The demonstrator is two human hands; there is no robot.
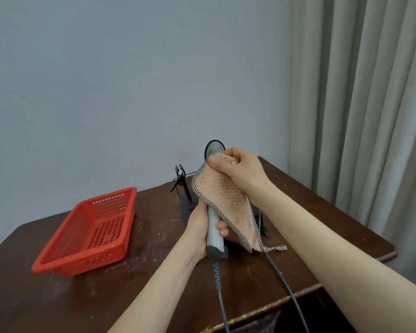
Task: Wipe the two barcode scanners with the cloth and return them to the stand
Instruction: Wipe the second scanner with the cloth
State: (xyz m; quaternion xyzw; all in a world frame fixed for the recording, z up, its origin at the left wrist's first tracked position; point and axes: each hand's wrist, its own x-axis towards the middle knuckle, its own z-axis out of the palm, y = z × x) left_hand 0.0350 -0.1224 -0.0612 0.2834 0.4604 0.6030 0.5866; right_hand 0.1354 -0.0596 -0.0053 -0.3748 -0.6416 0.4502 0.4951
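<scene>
Two grey cables [220,306] trail off the front edge of the table [154,284] right under the camera, and that's my main worry here. The left hand [198,227] has its fingers wrapped round the pale handle of one scanner [214,236], holding it upright above the table, just in front of the stand [184,186]. The right hand [238,169] has the cloth [226,205] bunched in a closed fist against the scanner's head, and the rest of the fabric hangs down over the handle. So I'd say wiping is underway and this one isn't back on the stand yet. Can't see the second scanner, the cloth blocks that side, though one cable runs up there. What could go wrong: the dangling cloth corner or a cord snags the stand's clip on the way back and tips it, or a tug on the cord drags the other unit off. The red basket [87,231] sits well off to the left, out of the way
</scene>
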